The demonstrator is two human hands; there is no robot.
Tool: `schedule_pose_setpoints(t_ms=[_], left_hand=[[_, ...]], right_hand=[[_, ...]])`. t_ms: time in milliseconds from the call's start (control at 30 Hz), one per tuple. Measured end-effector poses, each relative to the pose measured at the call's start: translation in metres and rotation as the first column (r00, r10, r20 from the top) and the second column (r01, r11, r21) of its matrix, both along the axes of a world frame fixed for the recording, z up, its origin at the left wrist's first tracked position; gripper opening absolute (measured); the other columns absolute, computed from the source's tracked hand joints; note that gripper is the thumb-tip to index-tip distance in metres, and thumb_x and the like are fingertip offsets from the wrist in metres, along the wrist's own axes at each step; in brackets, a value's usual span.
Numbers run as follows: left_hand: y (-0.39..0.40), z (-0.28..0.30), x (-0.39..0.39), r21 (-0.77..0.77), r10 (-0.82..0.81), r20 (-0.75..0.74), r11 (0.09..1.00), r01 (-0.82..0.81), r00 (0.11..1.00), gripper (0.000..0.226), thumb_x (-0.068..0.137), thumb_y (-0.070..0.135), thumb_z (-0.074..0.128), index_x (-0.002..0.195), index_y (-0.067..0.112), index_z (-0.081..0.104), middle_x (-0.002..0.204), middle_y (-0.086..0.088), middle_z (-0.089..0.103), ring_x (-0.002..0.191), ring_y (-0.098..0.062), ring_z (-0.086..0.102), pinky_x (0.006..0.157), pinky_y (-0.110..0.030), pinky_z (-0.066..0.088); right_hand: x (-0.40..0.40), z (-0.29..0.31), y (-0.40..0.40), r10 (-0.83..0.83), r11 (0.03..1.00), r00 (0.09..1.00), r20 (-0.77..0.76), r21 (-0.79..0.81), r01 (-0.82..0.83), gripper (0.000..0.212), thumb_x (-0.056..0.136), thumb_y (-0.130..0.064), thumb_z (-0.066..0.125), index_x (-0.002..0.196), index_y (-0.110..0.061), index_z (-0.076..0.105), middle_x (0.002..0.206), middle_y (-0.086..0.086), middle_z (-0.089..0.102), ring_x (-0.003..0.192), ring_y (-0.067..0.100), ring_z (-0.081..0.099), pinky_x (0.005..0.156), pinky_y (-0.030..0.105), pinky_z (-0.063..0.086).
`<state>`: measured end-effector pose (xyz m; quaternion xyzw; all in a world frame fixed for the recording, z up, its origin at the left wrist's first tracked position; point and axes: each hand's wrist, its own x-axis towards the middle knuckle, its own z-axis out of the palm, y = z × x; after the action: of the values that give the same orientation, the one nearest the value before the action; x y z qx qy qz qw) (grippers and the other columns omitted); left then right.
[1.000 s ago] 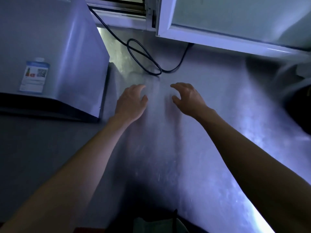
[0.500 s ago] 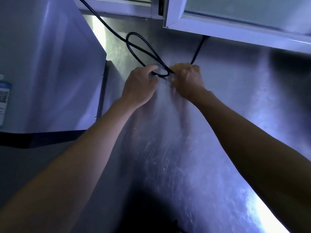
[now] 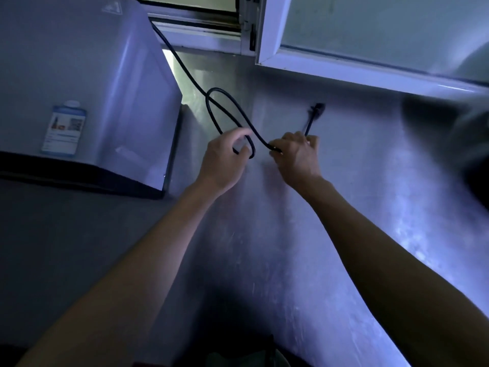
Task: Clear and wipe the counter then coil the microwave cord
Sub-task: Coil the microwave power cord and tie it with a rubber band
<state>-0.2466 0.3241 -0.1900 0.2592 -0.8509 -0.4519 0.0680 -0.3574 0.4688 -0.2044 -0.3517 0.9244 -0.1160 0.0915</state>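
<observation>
Both hands grasp the black cord [image 3: 225,102] above the counter [image 3: 291,247]: left hand [image 3: 225,160] fingers curl round its loop, right hand [image 3: 299,154] pinches it. The microwave [image 3: 79,88] sits at ten o'clock.

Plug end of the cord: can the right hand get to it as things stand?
Probably yes. The right hand already grips the cord, and the plug lies just beyond its fingers on bare counter, with nothing between them. It would need to slide along or re-grip.
</observation>
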Motion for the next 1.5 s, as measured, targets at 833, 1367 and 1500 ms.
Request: schedule_pose_setpoints(t_ms=[833,1367,1500], left_hand=[[0.071,0.094,0.115,-0.203,0.133,-0.214,0.963,-0.178,0.968,0.037,0.090,0.032,0.055,0.126,0.029,0.058,0.114,0.009,0.059,0.105,-0.014,0.058,0.088,-0.047,0.053],[0.132,0.145,0.027,-0.518,-0.090,0.085,0.847,0.122,0.992,0.068,0.094,0.019,0.055,0.156,0.028,0.026,0.159,0.001,0.032,0.145,-0.021,0.029,0.112,-0.047,0.031],[0.134,0.143,0.017,-0.579,-0.119,0.126,0.797,0.170,0.985,0.029,0.097,0.021,0.050,0.120,0.031,0.064,0.118,0.001,0.068,0.117,-0.027,0.057,0.097,-0.041,0.034]], right_hand=[[0.102,0.136,0.135,-0.046,0.749,0.977,0.208,-0.640,0.172,0.015,0.093,-0.006,0.065,0.101,-0.010,0.077,0.090,0.010,0.066,0.088,0.015,0.057,0.074,0.018,0.045],[0.118,0.155,0.290,-0.075,0.611,0.959,0.271,-0.748,0.260,0.024,0.091,0.002,0.067,0.098,-0.019,0.076,0.093,-0.006,0.065,0.098,0.016,0.060,0.080,0.013,0.041],[0.128,0.155,0.297,-0.063,0.605,0.963,0.264,-0.757,0.247,0.028,0.090,0.004,0.067,0.096,-0.022,0.076,0.092,-0.010,0.066,0.097,0.014,0.059,0.079,0.011,0.040]])
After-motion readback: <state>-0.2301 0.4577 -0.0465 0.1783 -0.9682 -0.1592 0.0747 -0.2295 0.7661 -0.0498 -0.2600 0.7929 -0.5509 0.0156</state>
